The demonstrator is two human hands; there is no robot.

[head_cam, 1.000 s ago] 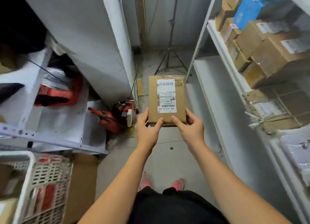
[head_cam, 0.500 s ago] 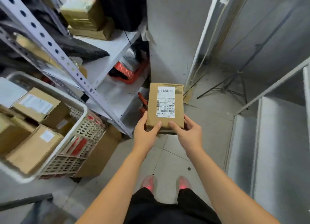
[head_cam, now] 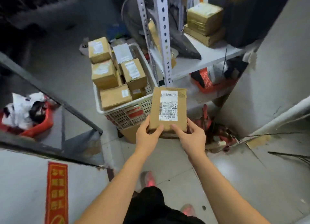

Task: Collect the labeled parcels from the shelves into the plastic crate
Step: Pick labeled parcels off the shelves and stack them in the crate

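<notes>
several labeled parcels already sit in the plastic crate just beyond my left hand; it and my right hand grip another parcel, not yet dropped in.

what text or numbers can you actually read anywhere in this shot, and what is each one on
"350 0174-01 555" (digits soft, roughly so): bottom line of the white label on the held parcel, gripped by the left hand and right hand.
Large characters and fine print on that label: too blurred.
Gold characters on the red banner: unreadable.
Labels on the boxes in the crate: too small.
</notes>
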